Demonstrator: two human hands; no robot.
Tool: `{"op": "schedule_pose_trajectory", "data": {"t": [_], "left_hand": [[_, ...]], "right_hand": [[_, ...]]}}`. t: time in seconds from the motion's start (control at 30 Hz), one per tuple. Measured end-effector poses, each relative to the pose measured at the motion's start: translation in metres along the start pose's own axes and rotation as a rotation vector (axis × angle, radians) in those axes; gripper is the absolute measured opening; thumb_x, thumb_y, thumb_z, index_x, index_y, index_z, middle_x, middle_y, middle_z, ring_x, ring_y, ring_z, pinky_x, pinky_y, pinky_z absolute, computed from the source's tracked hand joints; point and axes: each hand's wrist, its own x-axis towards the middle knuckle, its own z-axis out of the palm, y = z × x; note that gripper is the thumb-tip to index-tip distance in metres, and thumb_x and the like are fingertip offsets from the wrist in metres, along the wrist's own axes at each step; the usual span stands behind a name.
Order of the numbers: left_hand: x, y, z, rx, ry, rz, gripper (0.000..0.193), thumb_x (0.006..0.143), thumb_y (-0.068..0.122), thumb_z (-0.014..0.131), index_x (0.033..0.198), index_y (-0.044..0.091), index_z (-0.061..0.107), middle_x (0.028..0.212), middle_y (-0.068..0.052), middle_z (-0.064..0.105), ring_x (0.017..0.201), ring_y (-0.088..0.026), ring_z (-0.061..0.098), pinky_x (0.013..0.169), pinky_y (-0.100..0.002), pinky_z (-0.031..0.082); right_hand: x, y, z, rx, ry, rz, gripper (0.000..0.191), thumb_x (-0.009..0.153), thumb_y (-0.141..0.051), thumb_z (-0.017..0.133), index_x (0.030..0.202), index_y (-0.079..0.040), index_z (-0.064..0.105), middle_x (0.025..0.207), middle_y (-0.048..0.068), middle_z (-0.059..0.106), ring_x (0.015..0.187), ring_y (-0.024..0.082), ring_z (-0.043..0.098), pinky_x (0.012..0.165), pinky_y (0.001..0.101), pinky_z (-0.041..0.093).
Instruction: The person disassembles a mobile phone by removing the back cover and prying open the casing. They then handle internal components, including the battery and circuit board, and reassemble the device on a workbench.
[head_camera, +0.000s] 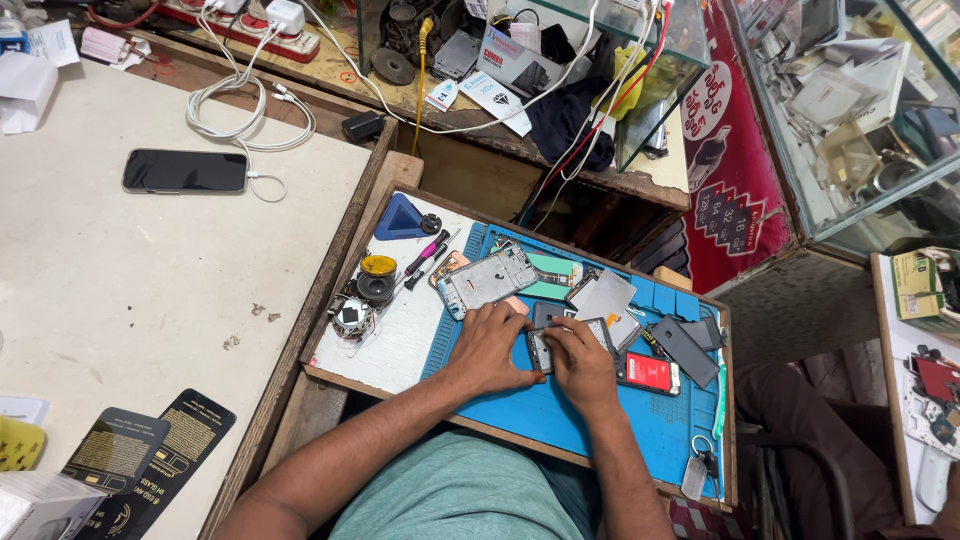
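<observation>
Two bare hands meet at the middle of a blue silicone work mat (600, 420) laid on a wooden-framed tray (330, 375). Left hand (490, 345): forearm entering from the lower left, palm down, fingers curled toward the right, thumb and fingertips closed against the left edge of a small dark rectangular phone part (545, 345) lying flat on the mat. Right hand (583, 365): forearm rising from the lower edge, knuckles up, fingers bent and pressed onto the same part from the right, covering most of it; whether they pinch it or only bear down cannot be told. Items crowding the far edge of the mat, just beyond the fingertips: silver phone mid-frame (487, 279), grey flat back cover (603, 297), black slab-shaped phone body (684, 350), red-screened small phone (648, 373) just beside the right wrist. Open mat lies only toward the near edge, below the wrists and at the lower right corner. White strip of the tray, left of the mat: pink-handled screwdriver (427, 253), blue triangular pry pick (399, 219), round yellow-topped tape rolls (377, 277). Well apart on the pale desktop (130, 290) to the left: black smartphone (185, 171) with white charging cable (245, 115).
</observation>
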Motion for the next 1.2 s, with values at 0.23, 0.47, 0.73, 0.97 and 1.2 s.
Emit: {"op": "schedule_pose_trajectory", "data": {"t": [0.23,0.47,0.73,0.97,1.2], "left_hand": [[-0.001,-0.003,0.002,-0.003,0.037,0.029,0.09,0.062,0.056,0.09,0.129,0.002,0.063,0.12,-0.011,0.054,0.114,-0.026,0.048,0.099,-0.043,0.036],[0.0,-0.003,0.003,-0.005,0.031,0.0,0.087,0.061,0.054,0.089,0.127,0.003,0.064,0.122,-0.011,0.053,0.117,-0.027,0.047,0.101,-0.044,0.035],[-0.001,-0.005,0.006,0.03,0.044,0.029,0.087,0.061,0.055,0.09,0.124,0.001,0.064,0.123,-0.014,0.051,0.118,-0.03,0.046,0.101,-0.045,0.035],[-0.003,-0.006,0.01,-0.045,0.07,-0.013,0.076,0.06,0.049,0.09,0.117,0.006,0.067,0.126,-0.014,0.051,0.119,-0.032,0.046,0.1,-0.046,0.037],[0.002,-0.01,0.017,-0.067,0.078,-0.017,0.074,0.058,0.047,0.092,0.114,0.006,0.068,0.137,-0.019,0.044,0.13,-0.038,0.039,0.109,-0.051,0.033]], "right_hand": [[-0.002,0.0,0.0,0.017,0.047,-0.026,0.012,0.085,-0.008,0.076,0.097,-0.008,0.075,0.104,0.009,0.07,0.085,0.024,0.072,0.071,0.0326,0.059],[0.0,0.004,-0.001,0.029,0.007,0.011,0.009,0.086,-0.011,0.075,0.095,-0.009,0.074,0.094,0.008,0.069,0.081,0.024,0.069,0.068,0.0343,0.057],[0.001,0.006,-0.001,0.009,-0.052,-0.016,0.01,0.084,-0.008,0.074,0.094,-0.008,0.074,0.09,0.009,0.069,0.081,0.028,0.068,0.07,0.0382,0.055],[0.0,0.008,-0.002,0.083,-0.048,0.029,0.016,0.088,-0.007,0.074,0.104,-0.007,0.076,0.093,0.011,0.07,0.082,0.028,0.068,0.069,0.0365,0.055],[0.002,0.012,-0.001,0.117,-0.049,0.016,0.013,0.088,-0.007,0.075,0.101,-0.008,0.077,0.094,0.009,0.071,0.084,0.026,0.069,0.072,0.0349,0.055]]}}
